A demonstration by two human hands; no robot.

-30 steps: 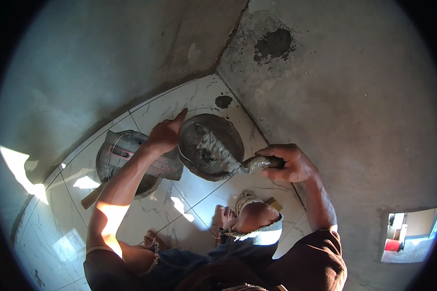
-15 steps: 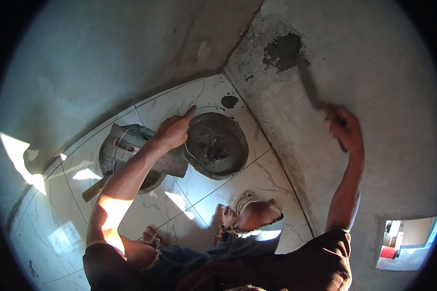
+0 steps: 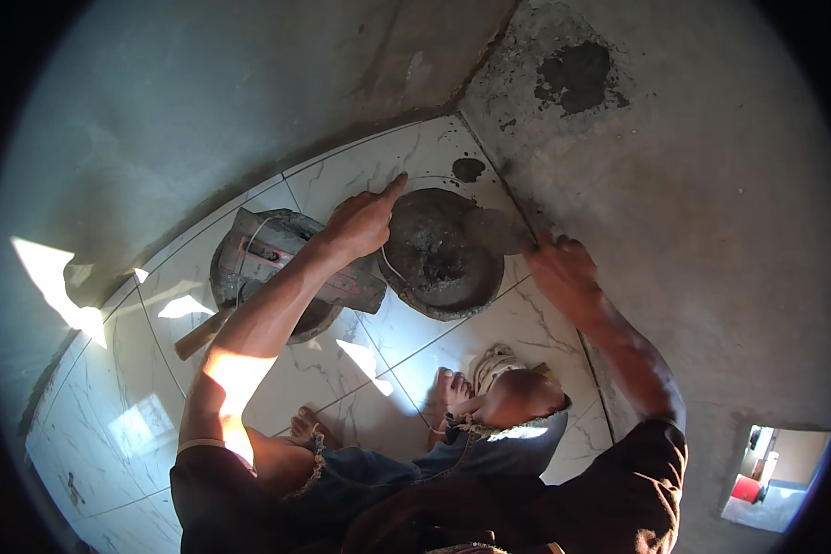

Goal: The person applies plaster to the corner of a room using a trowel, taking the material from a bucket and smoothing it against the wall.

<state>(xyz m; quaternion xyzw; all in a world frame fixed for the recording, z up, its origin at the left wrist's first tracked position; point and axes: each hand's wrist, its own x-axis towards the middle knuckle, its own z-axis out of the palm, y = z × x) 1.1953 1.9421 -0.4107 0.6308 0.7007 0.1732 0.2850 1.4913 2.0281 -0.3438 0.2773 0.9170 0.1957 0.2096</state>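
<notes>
A round bucket (image 3: 415, 300) of grey wet mortar (image 3: 431, 247) stands on the tiles in front of me. At its left rim, my left hand (image 3: 358, 226) is closed around the thin wire handle (image 3: 392, 268), index finger stretched out. My right hand (image 3: 563, 268) grips a trowel by its handle, mostly hidden in the fist. The trowel's grey, mortar-smeared blade (image 3: 494, 231) reaches over the right side of the bucket. On the right wall, near the corner, sits a dark patch of fresh mortar (image 3: 577, 76).
Left of the bucket, a second container (image 3: 323, 325) carries mortar-stained tools (image 3: 295, 254); a wooden handle (image 3: 201, 334) sticks out under my left forearm. A mortar blob (image 3: 468, 169) lies on the tiles by the corner. My feet (image 3: 452, 392) are close below. A wall opening (image 3: 776, 475) shows lower right.
My right hand has swung the trowel down and left, from beside the wall patch to over the bucket. The left hand stays at the bucket's rim. The whole view has shifted slightly.
</notes>
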